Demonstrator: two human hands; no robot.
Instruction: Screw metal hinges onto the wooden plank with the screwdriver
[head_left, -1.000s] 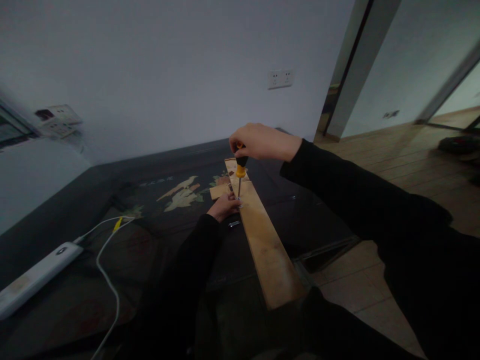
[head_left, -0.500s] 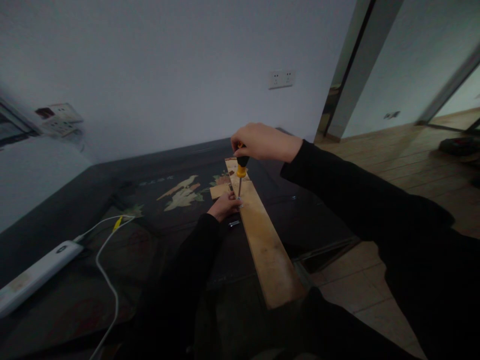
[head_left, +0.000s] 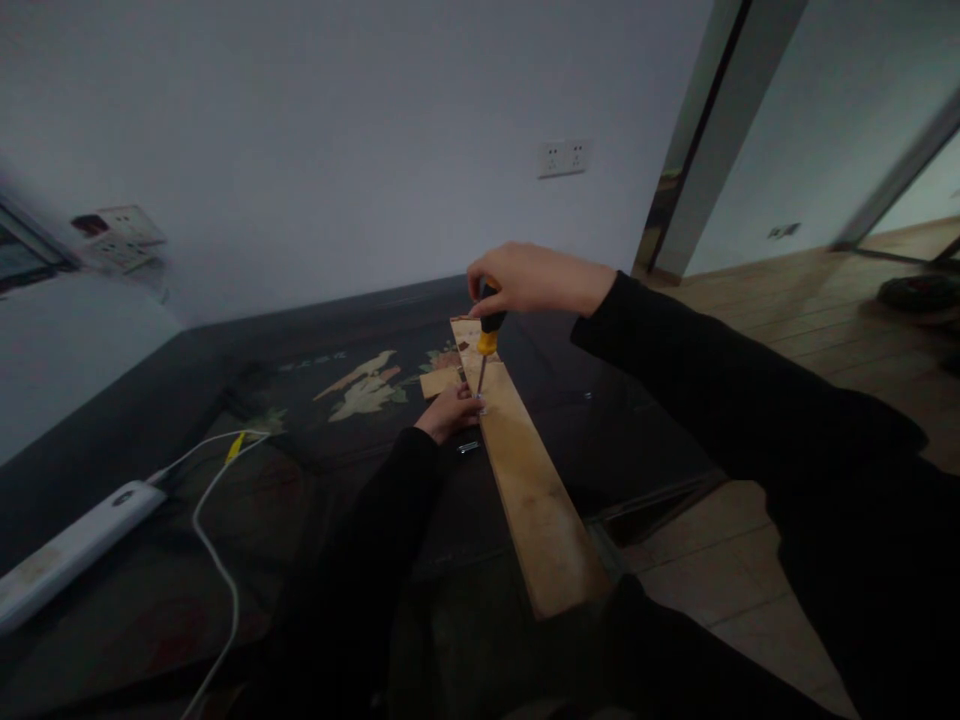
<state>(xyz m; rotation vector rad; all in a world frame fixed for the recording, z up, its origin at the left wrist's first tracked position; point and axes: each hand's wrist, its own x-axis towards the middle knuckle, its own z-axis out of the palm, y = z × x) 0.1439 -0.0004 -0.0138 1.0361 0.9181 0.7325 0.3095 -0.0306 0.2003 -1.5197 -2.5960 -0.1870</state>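
Right hand (head_left: 521,280): clamped on screwdriver (head_left: 487,342), tip at fitting (head_left: 481,406) on board (head_left: 534,485) atop table (head_left: 622,440). Left hand (head_left: 448,413): fingers at fitting, grip unclear. Apparent step: screwing. Next turn calls for aligned pressure.

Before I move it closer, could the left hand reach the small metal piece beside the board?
Likely yes: the metal piece lies near the left hand, nothing visible between, though that hand's at the board.

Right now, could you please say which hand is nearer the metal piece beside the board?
Left. The left hand is just beyond the metal piece; the right hand is higher, gripping the screwdriver.
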